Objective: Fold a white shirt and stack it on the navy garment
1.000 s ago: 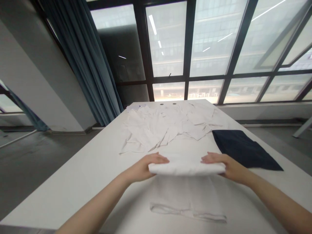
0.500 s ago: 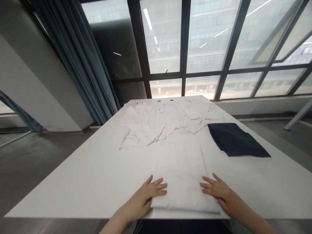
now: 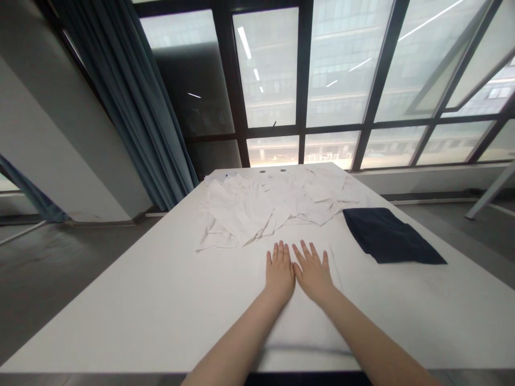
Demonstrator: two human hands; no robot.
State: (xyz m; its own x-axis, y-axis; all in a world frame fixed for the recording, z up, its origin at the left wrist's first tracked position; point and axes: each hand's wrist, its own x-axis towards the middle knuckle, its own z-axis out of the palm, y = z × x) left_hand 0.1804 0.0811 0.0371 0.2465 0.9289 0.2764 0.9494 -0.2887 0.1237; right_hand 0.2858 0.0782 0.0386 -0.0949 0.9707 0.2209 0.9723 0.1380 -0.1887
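Observation:
A folded white cloth (image 3: 308, 327), perhaps a garment, lies flat near the front edge of the white table. My left hand (image 3: 279, 272) rests palm down on its far part, fingers stretched forward. Beside it my right hand (image 3: 314, 271) lies flat too, its fingers spread and its thumb touching the left one. Neither hand grips anything. Both forearms cover the cloth's sides, and its left border is hard to make out against the table.
Crumpled white garments (image 3: 249, 206) spread across the far half of the table (image 3: 153, 300). A folded dark navy cloth (image 3: 392, 236) lies at the right. Past the far end are windows (image 3: 265, 69), with a blue-grey curtain (image 3: 132, 96) on the left.
Both hands have moved from the near sides of the folded white cloth forward and inward, and now lie together on its far part. The camera view has shifted slightly.

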